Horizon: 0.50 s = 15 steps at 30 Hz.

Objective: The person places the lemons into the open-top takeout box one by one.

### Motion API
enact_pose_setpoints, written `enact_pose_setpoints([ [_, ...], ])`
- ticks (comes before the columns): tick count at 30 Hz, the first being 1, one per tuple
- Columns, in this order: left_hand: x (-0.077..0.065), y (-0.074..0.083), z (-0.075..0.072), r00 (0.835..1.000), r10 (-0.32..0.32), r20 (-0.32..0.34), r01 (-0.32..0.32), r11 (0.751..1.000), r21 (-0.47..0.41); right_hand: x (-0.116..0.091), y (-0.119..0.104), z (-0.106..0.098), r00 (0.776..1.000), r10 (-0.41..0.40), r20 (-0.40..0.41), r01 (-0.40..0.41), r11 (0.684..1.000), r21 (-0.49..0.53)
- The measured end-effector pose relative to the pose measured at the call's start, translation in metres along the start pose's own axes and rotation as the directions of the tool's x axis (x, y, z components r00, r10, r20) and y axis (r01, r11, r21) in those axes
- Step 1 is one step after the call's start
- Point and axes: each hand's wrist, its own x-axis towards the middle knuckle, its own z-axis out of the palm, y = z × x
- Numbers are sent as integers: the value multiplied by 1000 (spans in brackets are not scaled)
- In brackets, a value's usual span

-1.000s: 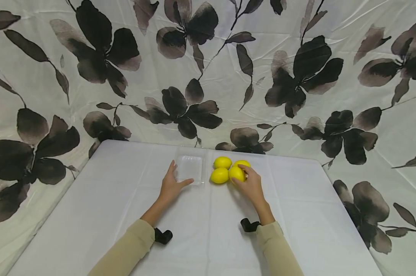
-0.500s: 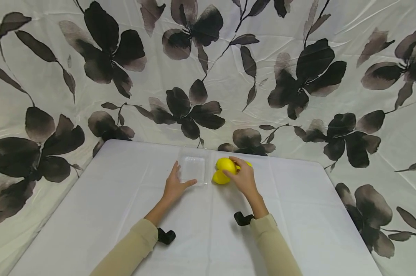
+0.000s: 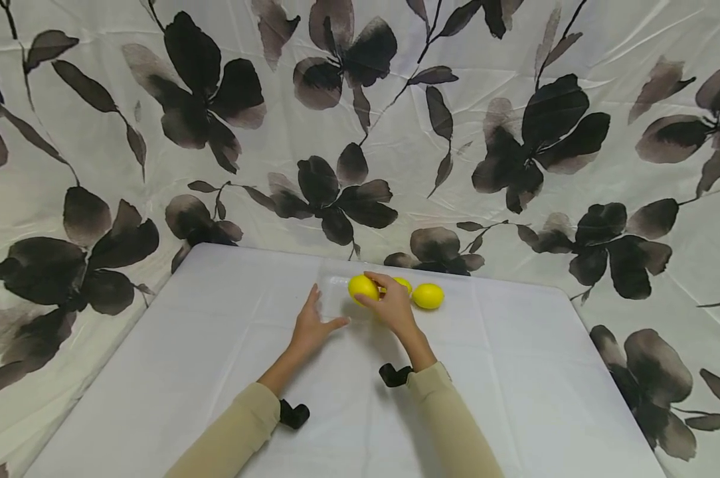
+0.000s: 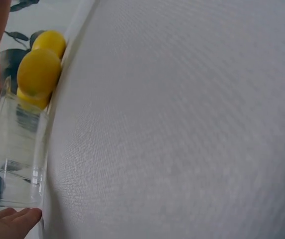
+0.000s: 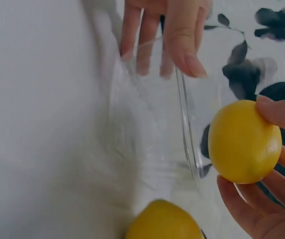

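Observation:
My right hand (image 3: 392,309) grips a yellow lemon (image 3: 362,287) between thumb and fingers, over the right part of a clear plastic box (image 4: 15,149). The right wrist view shows this held lemon (image 5: 245,142) raised beside the box's rim. At the near left corner of the box is my left hand (image 3: 312,326), its thumb and fingers spread and straight along the walls. Some of its fingers show through the plastic in the right wrist view. To the right of the box lie more lemons (image 3: 428,296), partly hidden behind my right hand; three stand out in the left wrist view.
A white cloth covers the table (image 3: 216,372), whose far edge runs close behind the box and lemons. Behind it hangs a floral-print sheet (image 3: 455,153). Each wrist carries a small black camera mount (image 3: 294,415).
My right hand has picked the lemon up from the group and carried it left to above the box. My left hand stays at the box.

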Motion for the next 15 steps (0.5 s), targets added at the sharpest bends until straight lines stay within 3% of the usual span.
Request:
enact_pose_setpoints([
  [7, 0, -1, -4, 1000, 12, 22, -11, 1000, -20, 5, 0, 21, 998, 19, 55, -24, 995, 94],
  [15, 1, -1, -8, 998, 42, 38, -41, 999, -28, 10, -3, 36, 987, -2, 158, -10, 997, 80],
])
